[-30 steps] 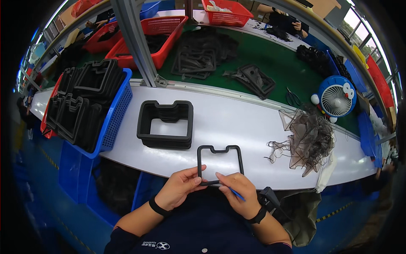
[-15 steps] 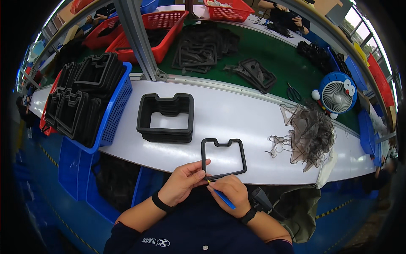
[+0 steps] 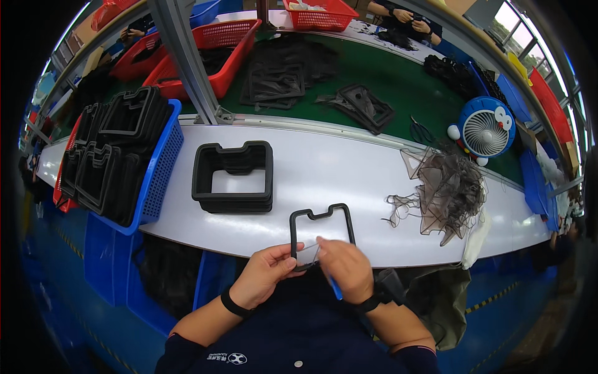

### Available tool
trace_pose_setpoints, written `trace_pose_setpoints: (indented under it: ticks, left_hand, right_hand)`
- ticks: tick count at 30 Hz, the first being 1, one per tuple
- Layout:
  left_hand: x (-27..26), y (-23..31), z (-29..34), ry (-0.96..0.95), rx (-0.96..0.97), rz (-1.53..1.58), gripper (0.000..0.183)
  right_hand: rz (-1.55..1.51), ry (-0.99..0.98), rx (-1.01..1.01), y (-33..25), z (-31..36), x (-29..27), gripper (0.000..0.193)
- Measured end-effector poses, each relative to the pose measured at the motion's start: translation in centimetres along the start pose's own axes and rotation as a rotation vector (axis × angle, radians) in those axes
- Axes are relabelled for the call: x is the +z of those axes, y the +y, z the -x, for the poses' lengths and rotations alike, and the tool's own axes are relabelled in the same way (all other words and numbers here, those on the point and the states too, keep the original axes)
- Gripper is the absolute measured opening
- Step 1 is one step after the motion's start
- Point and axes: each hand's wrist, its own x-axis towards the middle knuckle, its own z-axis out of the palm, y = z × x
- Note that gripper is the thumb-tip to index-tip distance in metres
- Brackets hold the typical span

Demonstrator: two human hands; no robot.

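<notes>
Near the table's front edge, my left hand (image 3: 265, 274) pinches the lower left corner of a thin black rectangular frame (image 3: 294, 234), which has a notch in its far side. The frame is tilted up toward me. My right hand (image 3: 346, 268), slightly blurred, is closed around a slim blue-handled tool (image 3: 336, 290); its handle sticks out below the palm and its tip cannot be made out. The right fingertips are over the frame's opening, with a thin pale line running between them and the left fingers. A stack of similar black frames (image 3: 232, 204) stands beyond my left hand.
A blue basket (image 3: 167, 162) full of black frames is at the left. Dark sheer mesh scraps (image 3: 451, 193) lie to the right on the white table (image 3: 349, 168). Behind are a metal post (image 3: 184, 62), scissors (image 3: 420, 129), a fan (image 3: 488, 132) and a co-worker's hands (image 3: 411, 22).
My right hand has moved up and away from the frame's lower corner, over its opening, and the tool has turned more upright. The frame has tilted slightly in my left hand.
</notes>
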Motion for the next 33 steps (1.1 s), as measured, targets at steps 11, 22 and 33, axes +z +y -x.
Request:
trace_pose_setpoints:
  ticks: [11,22,33]
  left_hand:
    - [-2.5,-0.7,2.3,0.062,-0.028,-0.060,0.028]
    - [-2.6,0.6,2.3,0.101,-0.100,-0.030,0.042]
    - [-2.0,0.3,2.6,0.121,-0.025,-0.170,0.029]
  right_hand:
    - [0.922,0.255,0.521,26.4,4.3,-16.3,0.010]
    - [-0.059,-0.043,0.756,4.2,3.0,-5.1,0.019]
    - [-0.212,-0.038,0.827,-0.9,3.6,-1.3,0.046]
